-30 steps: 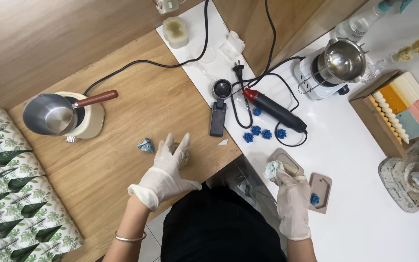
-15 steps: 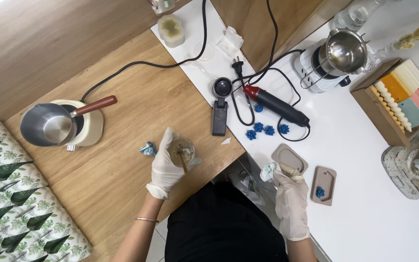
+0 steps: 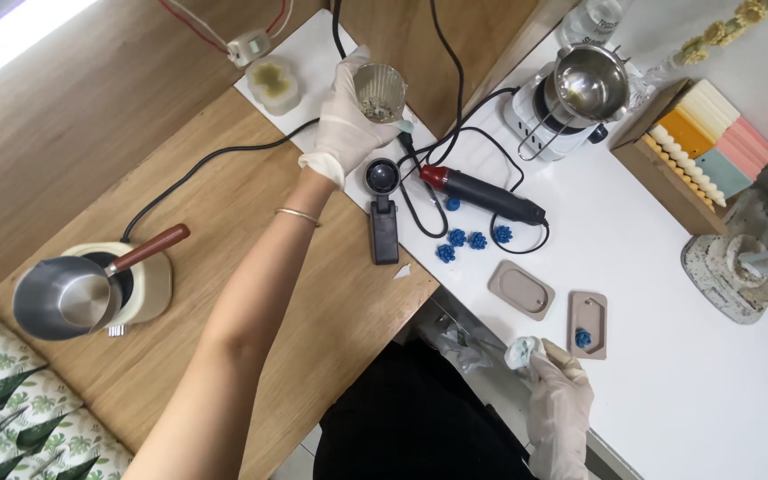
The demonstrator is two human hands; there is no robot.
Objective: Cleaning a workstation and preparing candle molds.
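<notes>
Head view: left hand [image 3: 346, 120] grips ribbed clear glass [image 3: 379, 92]; right hand [image 3: 559, 404] clutches pale cloth [image 3: 522, 352].

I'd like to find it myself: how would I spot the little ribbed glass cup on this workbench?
Start at the white table and follow its far left end, where a white mat lies under black cables. Above it the gloved left hand holds the cup up. It is the only clear, ribbed glass there; the wax block beside it is solid and yellowish.

Wooden desk [image 3: 224, 222] carries a steel pitcher [image 3: 64, 302] on its warmer, far below-left of the left grip [image 3: 348, 116]; white desk [image 3: 668, 356] holds blue wax flowers [image 3: 468, 240], two moulds [image 3: 522, 289].
</notes>
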